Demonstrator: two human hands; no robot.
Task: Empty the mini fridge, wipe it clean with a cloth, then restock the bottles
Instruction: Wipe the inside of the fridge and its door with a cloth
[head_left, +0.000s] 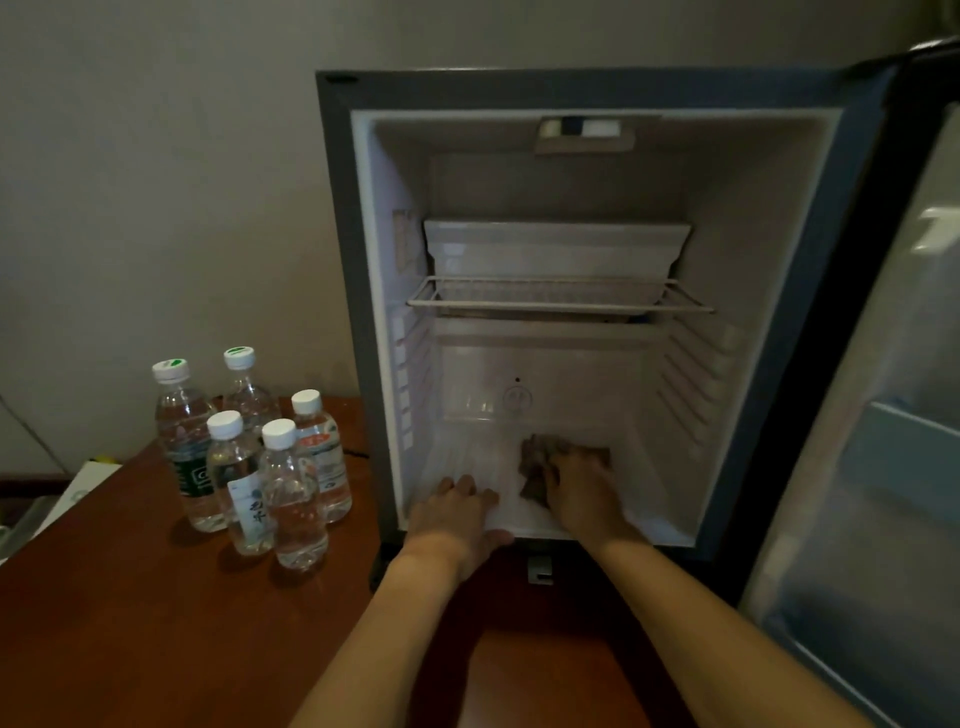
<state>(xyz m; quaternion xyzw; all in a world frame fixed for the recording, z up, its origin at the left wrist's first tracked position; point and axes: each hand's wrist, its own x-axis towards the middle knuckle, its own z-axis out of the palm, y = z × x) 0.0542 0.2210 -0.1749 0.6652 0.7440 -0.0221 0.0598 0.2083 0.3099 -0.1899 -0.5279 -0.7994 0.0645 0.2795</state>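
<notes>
The mini fridge (519, 93) stands open on a wooden table, with no bottles inside it. My right hand (576, 483) presses a dark brownish cloth (535, 457) flat on the fridge's white floor. My left hand (460, 512) rests on the front lip of that floor, fingers spread inside and thumb over the edge. Several clear water bottles (291, 493) with white caps stand in a cluster on the table to the left of the fridge.
A wire shelf (561, 301) and a white tray sit in the fridge's upper half. The fridge door (893, 415) hangs open at the right. The brown table (130, 623) runs to the left, with a white box (88, 483) at its far left edge.
</notes>
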